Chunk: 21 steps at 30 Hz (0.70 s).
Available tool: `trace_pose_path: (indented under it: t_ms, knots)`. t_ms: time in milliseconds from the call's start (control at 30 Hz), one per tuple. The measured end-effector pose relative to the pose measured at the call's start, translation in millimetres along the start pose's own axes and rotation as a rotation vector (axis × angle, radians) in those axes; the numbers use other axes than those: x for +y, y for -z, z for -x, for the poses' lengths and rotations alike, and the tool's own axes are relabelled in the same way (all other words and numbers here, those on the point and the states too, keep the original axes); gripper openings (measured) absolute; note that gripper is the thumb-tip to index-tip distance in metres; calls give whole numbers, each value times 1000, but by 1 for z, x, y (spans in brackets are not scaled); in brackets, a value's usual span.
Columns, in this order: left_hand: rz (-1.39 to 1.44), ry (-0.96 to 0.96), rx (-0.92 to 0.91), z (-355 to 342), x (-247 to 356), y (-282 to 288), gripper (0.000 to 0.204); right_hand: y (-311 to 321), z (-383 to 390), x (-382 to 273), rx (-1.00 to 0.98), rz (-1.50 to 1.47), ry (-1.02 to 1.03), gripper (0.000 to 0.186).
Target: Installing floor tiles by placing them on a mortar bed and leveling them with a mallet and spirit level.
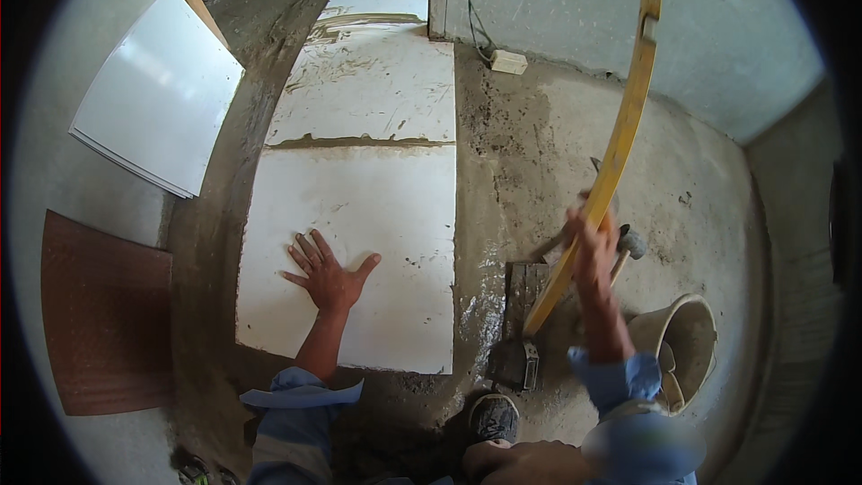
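Note:
My left hand (328,280) lies flat with its fingers spread on the nearest large white tile (395,216). Wet-looking brown smears run along the joint between that tile and the smudged white tile (368,85) beyond it. To the right, my right hand (594,256) is wrapped round a long yellow spirit level (621,139), which stands tilted with its lower end near the floor. Something orange shows by those fingers, too blurred to name. Just beyond the right hand is a mallet (632,243) with a dark head, its handle partly hidden.
A pale bucket (705,328) stands at the right. White tiles (162,94) and a brown panel (108,314) lean along the left wall. A dark slab (519,292) lies beside the level's lower end. A cabled white box (509,62) sits by the far wall.

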<state>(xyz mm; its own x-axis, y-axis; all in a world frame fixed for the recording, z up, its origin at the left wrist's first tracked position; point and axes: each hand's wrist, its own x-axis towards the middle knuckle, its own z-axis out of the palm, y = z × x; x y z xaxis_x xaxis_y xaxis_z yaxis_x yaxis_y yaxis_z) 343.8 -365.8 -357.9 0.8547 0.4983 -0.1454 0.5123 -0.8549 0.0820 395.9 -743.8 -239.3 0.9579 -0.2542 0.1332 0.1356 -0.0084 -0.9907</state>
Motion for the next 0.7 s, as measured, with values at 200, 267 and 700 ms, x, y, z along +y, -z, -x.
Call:
trace_pose_path:
  t_ms: [200,267,700]
  knots:
    - [40,-13,20,1,-6,-3,137,-26,124,-13,-203,-115,-171,40]
    - [46,-17,13,1,-7,-5,137,-33,157,3,-253,-89,-193,41]
    - [71,-17,30,-1,-3,1,137,-71,257,61,-505,-9,-520,33]
